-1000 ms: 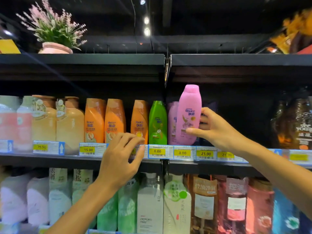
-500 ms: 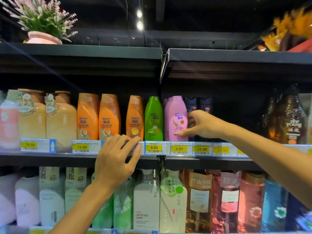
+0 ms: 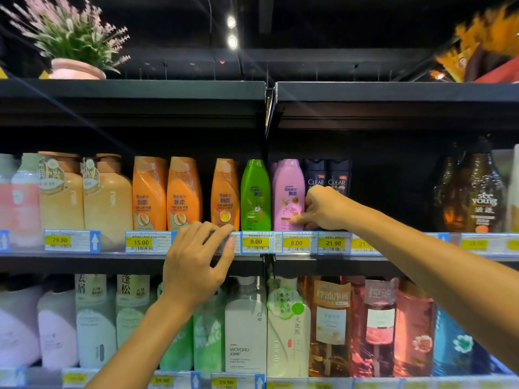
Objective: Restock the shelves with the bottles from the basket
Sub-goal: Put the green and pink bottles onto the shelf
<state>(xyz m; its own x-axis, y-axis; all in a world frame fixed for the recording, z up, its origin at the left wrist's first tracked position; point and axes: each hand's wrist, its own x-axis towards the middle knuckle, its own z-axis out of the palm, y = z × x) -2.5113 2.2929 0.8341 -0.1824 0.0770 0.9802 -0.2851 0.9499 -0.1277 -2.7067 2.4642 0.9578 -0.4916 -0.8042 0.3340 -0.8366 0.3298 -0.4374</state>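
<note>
Pink bottle (image 3: 288, 195) upright on shelf (image 3: 112, 258), right hand (image 3: 323, 210) at its side

Middle shelf (image 3: 129, 256), black, price tags along its front edge. Stood upright on it, left to right: pale pump bottles (image 3: 84, 192), three orange bottles (image 3: 182, 193), one green bottle (image 3: 255, 195), pink bottle (image 3: 288, 195), two dark bottles (image 3: 327, 174), then a gap, then brown bottles (image 3: 477, 192). Top shelf (image 3: 132, 89) is occupied by a potted plant (image 3: 75, 43). Lower shelf (image 3: 365, 381) is packed with white, green and pink bottles.
</note>
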